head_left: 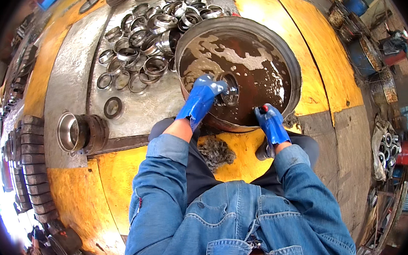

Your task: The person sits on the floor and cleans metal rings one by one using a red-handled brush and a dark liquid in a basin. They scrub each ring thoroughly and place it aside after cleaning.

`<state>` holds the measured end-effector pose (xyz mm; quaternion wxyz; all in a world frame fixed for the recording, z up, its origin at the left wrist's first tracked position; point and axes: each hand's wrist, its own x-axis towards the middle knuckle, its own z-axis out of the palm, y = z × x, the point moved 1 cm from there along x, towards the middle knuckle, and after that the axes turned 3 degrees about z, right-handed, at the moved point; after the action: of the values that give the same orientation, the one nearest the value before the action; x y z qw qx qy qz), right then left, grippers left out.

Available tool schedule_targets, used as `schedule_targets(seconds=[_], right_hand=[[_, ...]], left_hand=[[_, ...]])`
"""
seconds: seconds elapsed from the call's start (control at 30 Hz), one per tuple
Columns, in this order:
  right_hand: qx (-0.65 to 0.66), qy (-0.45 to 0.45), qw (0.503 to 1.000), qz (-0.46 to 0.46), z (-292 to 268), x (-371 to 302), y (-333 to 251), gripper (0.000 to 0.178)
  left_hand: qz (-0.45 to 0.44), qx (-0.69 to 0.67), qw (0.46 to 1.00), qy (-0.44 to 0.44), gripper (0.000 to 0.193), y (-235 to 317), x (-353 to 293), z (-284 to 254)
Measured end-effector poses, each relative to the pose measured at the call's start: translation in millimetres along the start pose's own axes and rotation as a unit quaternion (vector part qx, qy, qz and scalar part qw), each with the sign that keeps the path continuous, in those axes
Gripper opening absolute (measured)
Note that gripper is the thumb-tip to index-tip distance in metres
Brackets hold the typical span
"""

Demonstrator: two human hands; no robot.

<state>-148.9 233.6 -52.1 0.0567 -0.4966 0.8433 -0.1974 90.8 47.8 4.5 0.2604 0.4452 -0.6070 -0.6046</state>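
Note:
My left hand (205,95), in a blue rubber glove, is closed on a shiny metal ring (231,91). The ring stands tilted at the surface of murky brown liquid (254,92), inside a large round metal tub (296,70). At the tub's near right rim is my right hand (272,123), also gloved in blue. Its fingers curl around a small red-and-black thing (264,109), mostly hidden by the glove. Pale foam (244,57) floats on the liquid.
Many metal rings (156,66) lie heaped left of the tub, with one flat ring (113,108) apart. A metal hub (77,132) sits farther left. Between my feet is a matted grey clump (215,153) on the yellow floor plate (244,158). Drums (363,55) line the right side.

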Motion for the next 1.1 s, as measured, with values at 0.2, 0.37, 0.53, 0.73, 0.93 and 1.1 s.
schedule_targets(seconds=[0.2, 0.37, 0.53, 0.73, 0.93, 1.1], right_hand=[[-0.011, -0.012, 1.000, 0.010, 0.3, 2.5, -5.6, 0.033], [0.008, -0.018, 1.000, 0.023, 0.9, 0.6, -5.2, 0.034], [-0.015, -0.037, 0.998, 0.053, -4.5, 0.1, -12.7, 0.035], [-0.018, -0.015, 0.999, 0.043, -4.8, -0.6, -3.7, 0.034], [-0.015, -0.031, 0.998, 0.045, -3.9, 4.0, -9.1, 0.034], [0.096, -0.033, 0.995, 0.003, -1.1, 15.3, 7.3, 0.032]], left_hand=[[0.060, 0.132, 0.989, 0.028, 0.043, 19.5, -11.4, -21.9], [0.104, 0.127, 0.977, 0.137, 0.014, 67.2, 2.7, -103.5], [0.136, 0.327, 0.794, 0.494, 0.056, 128.6, 21.0, -159.1], [0.101, 0.310, 0.907, 0.267, 0.037, 93.2, 25.7, -91.7], [0.065, 0.367, 0.926, 0.064, 0.030, 36.4, -14.2, 52.8], [0.016, 0.396, 0.917, -0.038, 0.034, 16.8, -23.7, 92.9]])
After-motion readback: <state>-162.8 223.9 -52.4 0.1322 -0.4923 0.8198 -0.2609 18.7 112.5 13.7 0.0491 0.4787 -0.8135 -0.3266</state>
